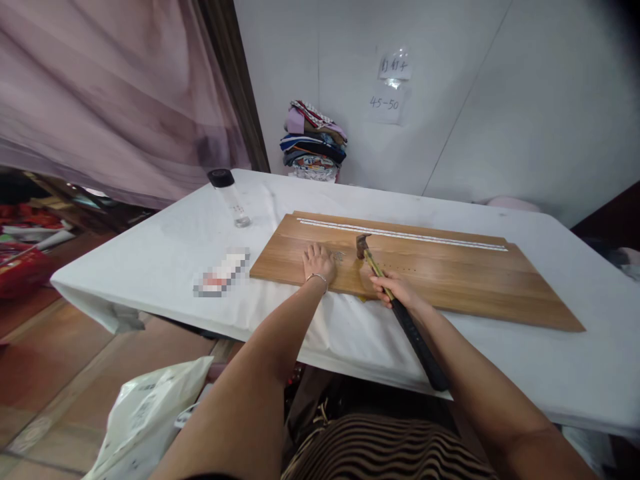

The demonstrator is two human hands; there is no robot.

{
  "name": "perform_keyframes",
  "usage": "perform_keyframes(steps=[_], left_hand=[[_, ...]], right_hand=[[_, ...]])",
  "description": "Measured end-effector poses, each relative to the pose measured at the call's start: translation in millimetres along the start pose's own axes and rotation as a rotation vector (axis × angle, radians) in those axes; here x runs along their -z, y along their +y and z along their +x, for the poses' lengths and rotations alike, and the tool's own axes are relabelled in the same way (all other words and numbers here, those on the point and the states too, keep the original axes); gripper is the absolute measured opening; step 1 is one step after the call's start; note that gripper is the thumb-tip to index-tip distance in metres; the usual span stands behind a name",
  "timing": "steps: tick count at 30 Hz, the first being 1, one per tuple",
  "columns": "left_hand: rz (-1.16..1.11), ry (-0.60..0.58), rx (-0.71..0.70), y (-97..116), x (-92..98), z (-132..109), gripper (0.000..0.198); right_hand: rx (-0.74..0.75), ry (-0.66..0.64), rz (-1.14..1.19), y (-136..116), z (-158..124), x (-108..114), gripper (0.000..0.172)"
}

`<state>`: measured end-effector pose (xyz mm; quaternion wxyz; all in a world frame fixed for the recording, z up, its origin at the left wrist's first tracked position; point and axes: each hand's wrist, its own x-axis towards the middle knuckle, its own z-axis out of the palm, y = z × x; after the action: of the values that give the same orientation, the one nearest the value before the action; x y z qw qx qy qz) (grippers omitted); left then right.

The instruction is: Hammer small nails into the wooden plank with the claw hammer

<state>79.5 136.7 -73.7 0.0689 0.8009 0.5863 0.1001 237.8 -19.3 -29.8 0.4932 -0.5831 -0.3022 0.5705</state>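
My right hand (395, 290) grips a claw hammer (413, 333) partway along its handle, between the metal head and the black grip. The hammer's rusty brown head is over the wooden board (480, 280), and its black end points back toward my body. My left hand (319, 262) lies flat on the board with its fingers spread, a bracelet at the wrist. Just right of those fingers is a small pile of nails (339, 256). A row of small dark dots, perhaps nail heads, runs along the board to the right of the hammer head.
A white strip like a tape measure (400, 235) lies along the board's far edge. On the white-covered table (150, 260) stand a clear bottle (233, 203) with a black lid and a blurred-out flat item (223, 272). Folded clothes (315, 143) are stacked against the wall.
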Motion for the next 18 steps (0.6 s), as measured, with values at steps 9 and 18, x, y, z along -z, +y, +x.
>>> perform_keyframes(steps=[9,18], left_hand=[[0.003,0.001,-0.009,-1.1,-0.1,0.0,0.052],[-0.011,0.020,-0.015,-2.0,-3.1,2.3,0.050]], right_hand=[[0.006,-0.017,-0.013,-3.8,0.0,2.7,0.045],[0.003,-0.014,-0.032,-5.4,0.9,5.3,0.045]])
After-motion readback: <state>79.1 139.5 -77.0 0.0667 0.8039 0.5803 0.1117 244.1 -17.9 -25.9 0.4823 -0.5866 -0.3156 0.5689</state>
